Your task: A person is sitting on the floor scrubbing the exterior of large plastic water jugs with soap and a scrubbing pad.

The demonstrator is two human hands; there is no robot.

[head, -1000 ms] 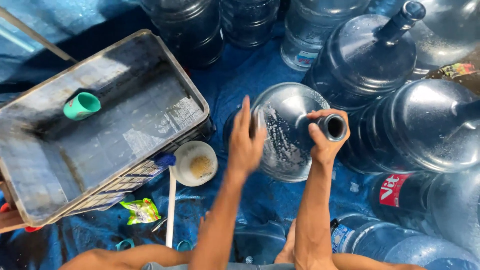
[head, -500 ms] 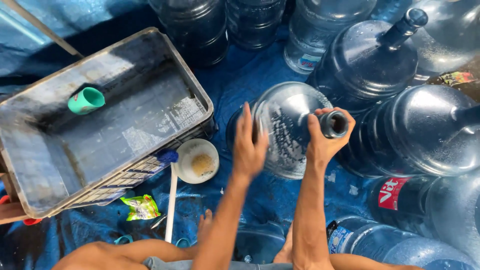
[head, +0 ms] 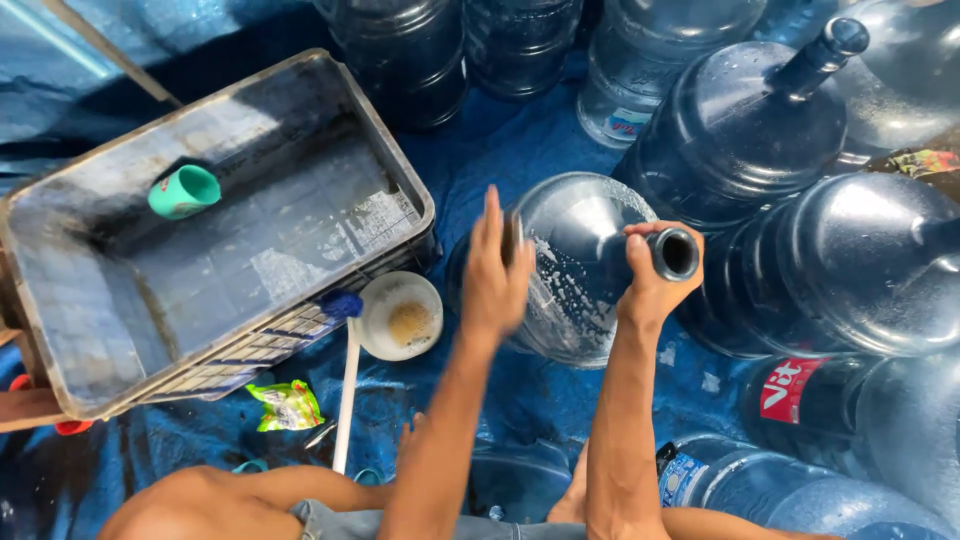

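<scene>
bottom of frame: person's knees and both forearms reach up toward centre. ground is covered with a blue tarp (head: 520,150).

right hand (head: 652,275), centre right: fingers wrapped closed around the neck of a large clear water jug (head: 585,265), just below its open mouth. the jug lies tipped on its side on the tarp, centre of frame, mouth pointing right and toward the camera.

left hand (head: 493,270), centre: open, fingers extended upward, palm flat against the jug's shoulder; blurred, so contact pressure cannot be judged. it grips nothing.

jug interior: white suds and droplets cling to the wall. judgement: washing is mid-way, soap is in and not rinsed out; rinse and draining look left to do.

lower left of centre: small white bowl (head: 401,316) with a brownish residue, just beside the jug. a white-handled brush (head: 345,385) with a blue head lies touching the bowl's left edge. a green and yellow sachet (head: 288,404) lies on the tarp near the handle.

left half: grey plastic crate (head: 395,165), tilted, holding a green cup (head: 184,192) on its side in its upper left part.

right and top: many more large jugs (head: 745,120), upright, close together; one at upper right carries a dark cap. cannot tell which are washed.
</scene>
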